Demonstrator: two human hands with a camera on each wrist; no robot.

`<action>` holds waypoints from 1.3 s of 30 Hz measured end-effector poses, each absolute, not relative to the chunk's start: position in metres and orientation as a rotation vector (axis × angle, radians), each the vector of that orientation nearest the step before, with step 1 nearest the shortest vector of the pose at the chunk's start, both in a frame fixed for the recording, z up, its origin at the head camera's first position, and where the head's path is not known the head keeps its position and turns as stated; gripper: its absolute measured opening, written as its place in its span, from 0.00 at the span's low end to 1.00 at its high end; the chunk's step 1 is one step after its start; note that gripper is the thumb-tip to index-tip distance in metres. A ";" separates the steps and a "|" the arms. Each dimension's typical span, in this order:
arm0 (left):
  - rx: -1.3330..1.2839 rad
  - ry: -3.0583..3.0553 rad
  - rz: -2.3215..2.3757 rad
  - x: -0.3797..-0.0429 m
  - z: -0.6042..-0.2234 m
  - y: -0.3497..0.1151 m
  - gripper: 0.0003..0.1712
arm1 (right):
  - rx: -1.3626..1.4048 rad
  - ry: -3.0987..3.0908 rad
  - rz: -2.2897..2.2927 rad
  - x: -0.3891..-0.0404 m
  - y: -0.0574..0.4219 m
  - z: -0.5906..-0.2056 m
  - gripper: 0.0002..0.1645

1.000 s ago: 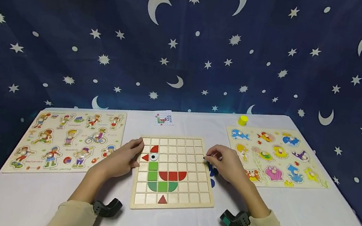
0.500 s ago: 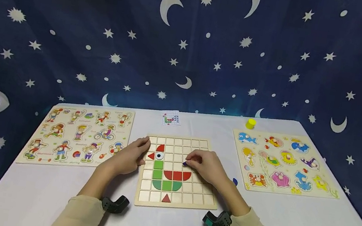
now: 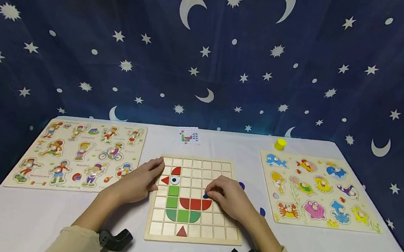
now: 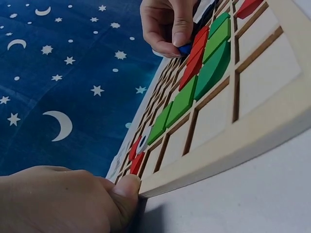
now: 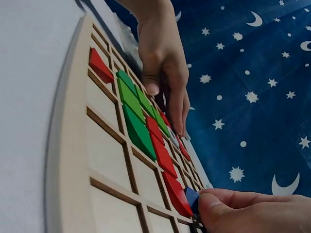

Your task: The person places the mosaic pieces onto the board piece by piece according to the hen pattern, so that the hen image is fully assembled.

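Observation:
A wooden grid board (image 3: 215,231) lies on the table, with red, green and white pieces forming a bird shape. At its left edge, my left hand (image 3: 142,178) rests with fingers fairly straight, touching the frame near the far corner. My right hand (image 3: 228,197) pinches a small blue piece (image 5: 192,198) between thumb and fingers. It is low over the board, just beyond the right end of the row of red pieces (image 3: 195,204). That piece's full outline is hidden by the fingertips. More blue pieces (image 3: 262,212) lie right of the board, partly behind my right arm.
A picture card (image 3: 188,135) with a bird pattern lies beyond the board. The sports puzzle (image 3: 77,159) is at left, the sea-animal puzzle (image 3: 319,191) at right. Near the back edge stands a yellow cylinder (image 3: 280,144). A starry curtain (image 3: 151,48) hangs behind.
My right hand has moved left from the board's right edge onto the grid, carrying the blue piece, then slightly toward the red row. The left hand stays at the board's left edge.

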State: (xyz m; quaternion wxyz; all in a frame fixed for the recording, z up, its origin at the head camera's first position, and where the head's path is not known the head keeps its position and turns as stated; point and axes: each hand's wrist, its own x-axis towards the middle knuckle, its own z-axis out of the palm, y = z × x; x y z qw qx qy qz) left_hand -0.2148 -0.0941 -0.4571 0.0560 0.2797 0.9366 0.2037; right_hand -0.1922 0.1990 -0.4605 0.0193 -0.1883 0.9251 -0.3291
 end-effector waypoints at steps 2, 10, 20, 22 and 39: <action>0.866 2.856 0.623 -0.214 -0.456 -0.095 0.35 | -0.613 2.886 -1.026 -0.191 0.199 -0.460 0.03; 0.890 2.883 0.601 -0.215 -0.453 -0.099 0.35 | -0.650 2.928 -0.952 -0.189 0.194 -0.455 0.05; 0.911 2.881 0.604 -0.215 -0.453 -0.099 0.34 | -0.669 2.936 -0.853 -0.190 0.195 -0.452 0.09; 0.913 2.877 0.609 -0.215 -0.455 -0.098 0.34 | -0.663 2.922 -0.859 -0.190 0.196 -0.453 0.09; 0.906 2.867 0.611 -0.213 -0.457 -0.095 0.34 | -0.685 2.954 -0.814 -0.186 0.201 -0.452 0.07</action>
